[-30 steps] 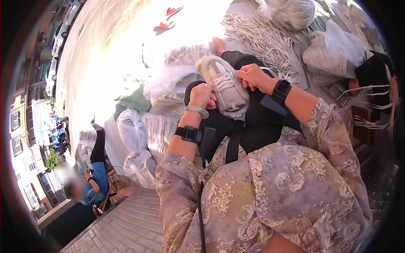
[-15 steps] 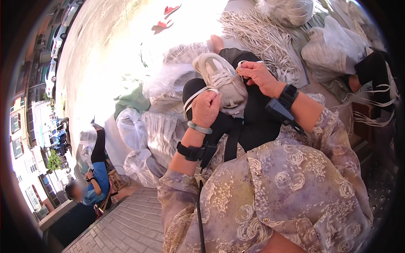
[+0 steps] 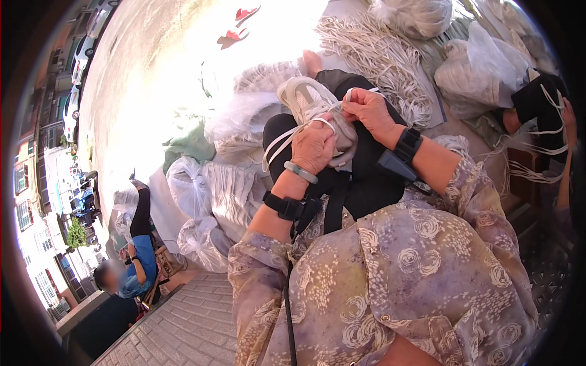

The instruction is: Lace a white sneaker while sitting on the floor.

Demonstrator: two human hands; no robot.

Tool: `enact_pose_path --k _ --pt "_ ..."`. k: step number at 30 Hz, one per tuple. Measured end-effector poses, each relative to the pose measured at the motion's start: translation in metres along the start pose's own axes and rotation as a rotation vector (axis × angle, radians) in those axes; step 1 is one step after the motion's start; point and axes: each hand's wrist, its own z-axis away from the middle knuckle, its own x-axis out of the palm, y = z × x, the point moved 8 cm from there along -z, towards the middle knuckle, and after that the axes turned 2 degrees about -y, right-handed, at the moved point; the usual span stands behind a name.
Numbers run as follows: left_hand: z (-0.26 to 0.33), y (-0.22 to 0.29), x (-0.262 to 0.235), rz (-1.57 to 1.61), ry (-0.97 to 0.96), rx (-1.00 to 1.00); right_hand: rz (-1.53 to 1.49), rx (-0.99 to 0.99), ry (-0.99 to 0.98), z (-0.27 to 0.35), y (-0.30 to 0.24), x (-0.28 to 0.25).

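Note:
A pale beige and white sneaker [image 3: 300, 100] rests between my thighs, its toe pointing away from me. My left hand [image 3: 314, 147] is closed on a white shoelace [image 3: 279, 146], which loops out to the left over my knee. Just to the right and slightly farther, my right hand [image 3: 369, 113] pinches another part of the lace between thumb and forefinger, with an end sticking out past the knuckles. Both hands are over the shoe's tongue and ankle opening, close together. My left hand hides part of the opening.
A heap of loose white laces [image 3: 381, 67] lies ahead on the right. Clear plastic bags [image 3: 186, 183] stand at the left, and a full bag [image 3: 482, 70] at the far right. Red shoes [image 3: 232, 38] lie ahead. A person in blue [image 3: 141, 259] sits left; another person's arm [image 3: 566, 165] shows right.
My left hand has moved right and slightly up toward my right hand, still gripping the lace. My right hand has shifted a little left. The sneaker stays nearly in place.

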Motion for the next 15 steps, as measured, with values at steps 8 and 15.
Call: enact_pose_path --k 8,15 --pt "0.001 0.004 0.001 0.027 0.012 -0.005 0.111 -0.127 0.066 -0.001 -0.006 0.002" --pt "0.021 -0.023 -0.026 0.285 0.413 -0.149 0.56 -0.298 0.08 0.001 -0.022 0.013"
